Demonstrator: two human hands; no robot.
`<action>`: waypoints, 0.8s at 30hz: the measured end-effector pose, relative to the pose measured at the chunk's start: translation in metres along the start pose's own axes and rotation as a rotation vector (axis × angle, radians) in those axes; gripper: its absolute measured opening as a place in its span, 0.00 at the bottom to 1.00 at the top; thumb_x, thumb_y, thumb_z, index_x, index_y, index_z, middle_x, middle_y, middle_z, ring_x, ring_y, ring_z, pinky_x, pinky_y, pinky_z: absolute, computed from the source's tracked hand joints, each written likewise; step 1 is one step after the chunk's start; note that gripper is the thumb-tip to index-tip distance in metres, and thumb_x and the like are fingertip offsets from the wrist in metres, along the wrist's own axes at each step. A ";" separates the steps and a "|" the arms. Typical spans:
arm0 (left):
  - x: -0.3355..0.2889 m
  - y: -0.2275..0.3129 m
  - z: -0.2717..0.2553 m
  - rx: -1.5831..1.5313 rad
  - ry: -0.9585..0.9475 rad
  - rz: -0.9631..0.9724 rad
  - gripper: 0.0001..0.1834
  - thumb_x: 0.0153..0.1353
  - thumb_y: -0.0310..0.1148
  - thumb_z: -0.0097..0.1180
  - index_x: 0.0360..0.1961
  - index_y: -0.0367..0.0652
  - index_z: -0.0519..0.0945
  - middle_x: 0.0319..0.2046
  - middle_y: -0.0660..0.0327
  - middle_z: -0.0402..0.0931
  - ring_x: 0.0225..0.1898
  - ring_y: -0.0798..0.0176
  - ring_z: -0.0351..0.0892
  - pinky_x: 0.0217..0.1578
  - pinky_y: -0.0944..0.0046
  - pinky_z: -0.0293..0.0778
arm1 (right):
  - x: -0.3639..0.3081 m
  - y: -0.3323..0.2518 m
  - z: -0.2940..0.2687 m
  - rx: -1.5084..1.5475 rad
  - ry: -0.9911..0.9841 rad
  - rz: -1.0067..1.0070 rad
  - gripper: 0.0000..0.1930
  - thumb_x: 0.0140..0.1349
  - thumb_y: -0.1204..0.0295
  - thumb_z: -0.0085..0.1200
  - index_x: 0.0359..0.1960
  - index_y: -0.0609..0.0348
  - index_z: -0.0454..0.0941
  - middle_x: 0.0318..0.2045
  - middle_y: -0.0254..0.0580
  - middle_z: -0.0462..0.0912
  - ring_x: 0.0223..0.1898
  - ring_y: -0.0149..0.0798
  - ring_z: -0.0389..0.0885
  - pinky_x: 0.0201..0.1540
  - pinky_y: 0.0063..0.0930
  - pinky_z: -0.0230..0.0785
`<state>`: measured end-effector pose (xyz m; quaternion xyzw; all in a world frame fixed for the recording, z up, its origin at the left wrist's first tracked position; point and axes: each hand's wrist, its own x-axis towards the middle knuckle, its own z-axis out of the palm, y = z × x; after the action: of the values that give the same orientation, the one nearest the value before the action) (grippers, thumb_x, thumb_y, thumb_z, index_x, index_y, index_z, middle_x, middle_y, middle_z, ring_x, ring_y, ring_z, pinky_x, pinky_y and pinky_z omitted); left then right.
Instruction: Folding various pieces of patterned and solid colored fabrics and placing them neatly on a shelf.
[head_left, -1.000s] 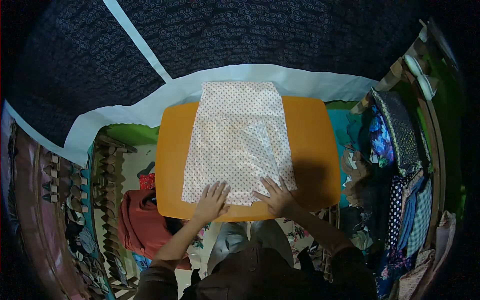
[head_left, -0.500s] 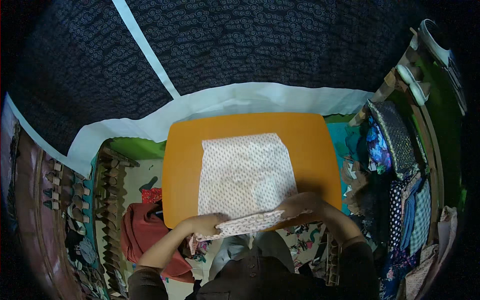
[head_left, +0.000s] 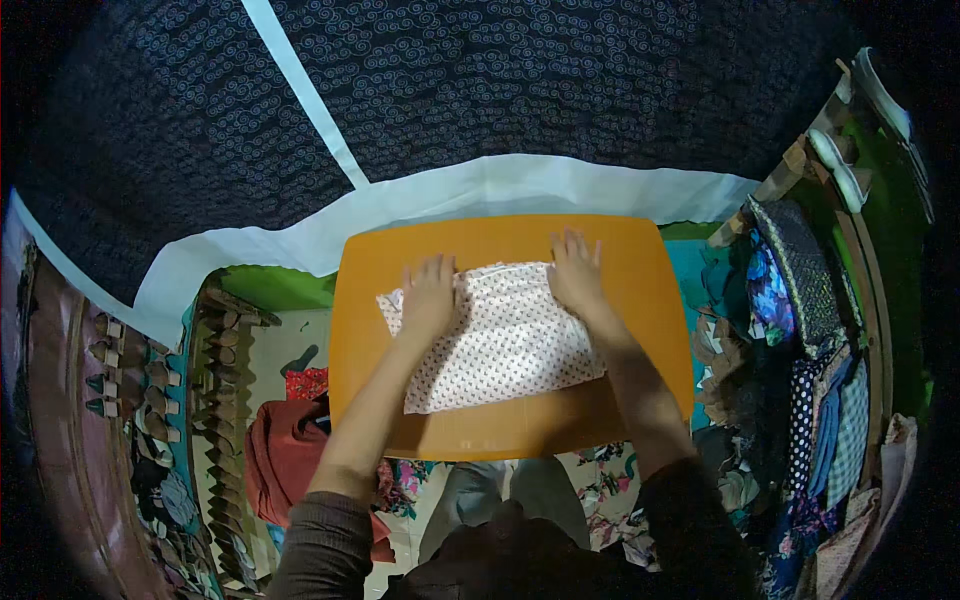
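A white cloth with a small dark print (head_left: 510, 340) lies folded over on the orange table (head_left: 480, 438). Its far edge is slightly rumpled. On the cloth's far left corner rests my left hand (head_left: 430, 290), palm down with its fingers stretched out. My right hand (head_left: 577, 275) lies at the far right corner, fingers spread and pointing away from me. Neither hand grips the cloth; both press on it from above.
A rust-red cloth (head_left: 280, 450) hangs left of the table, near a rack with rows of shoes (head_left: 220, 400). Folded fabrics (head_left: 825, 430) and a dark bag (head_left: 800, 270) are stacked at the right. Dark patterned curtain (head_left: 520, 90) with a white border hangs beyond the table.
Both hands have moved from the near table edge to the far side, carrying the cloth's near edge over. The cloth is now folded shorter, and the fingers have let go and spread out.
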<state>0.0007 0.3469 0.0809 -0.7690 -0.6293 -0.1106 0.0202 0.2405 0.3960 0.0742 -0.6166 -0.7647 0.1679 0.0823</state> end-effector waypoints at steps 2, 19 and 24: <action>-0.017 0.026 0.024 -0.115 0.018 0.046 0.27 0.59 0.42 0.41 0.59 0.42 0.59 0.59 0.50 0.56 0.62 0.52 0.53 0.61 0.43 0.43 | -0.015 -0.013 0.039 -0.294 0.279 -0.127 0.25 0.63 0.60 0.36 0.61 0.55 0.56 0.63 0.47 0.54 0.64 0.45 0.50 0.64 0.53 0.35; -0.136 0.003 0.045 -0.135 -0.296 0.344 0.40 0.52 0.59 0.45 0.62 0.50 0.56 0.64 0.55 0.48 0.64 0.48 0.48 0.59 0.37 0.42 | -0.141 -0.023 0.105 0.052 0.178 -0.370 0.22 0.57 0.65 0.46 0.54 0.57 0.66 0.57 0.52 0.63 0.57 0.52 0.63 0.59 0.46 0.52; -0.148 0.016 0.047 0.005 -0.442 0.213 0.43 0.48 0.58 0.49 0.62 0.49 0.56 0.65 0.52 0.45 0.65 0.49 0.45 0.59 0.38 0.43 | -0.145 -0.001 0.094 -0.084 -0.159 -0.641 0.29 0.56 0.53 0.46 0.59 0.46 0.61 0.62 0.41 0.56 0.64 0.41 0.53 0.63 0.43 0.46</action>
<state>-0.0042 0.2086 0.0075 -0.8364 -0.5342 0.0645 -0.1044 0.2413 0.2407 -0.0009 -0.3327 -0.9301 0.1493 0.0453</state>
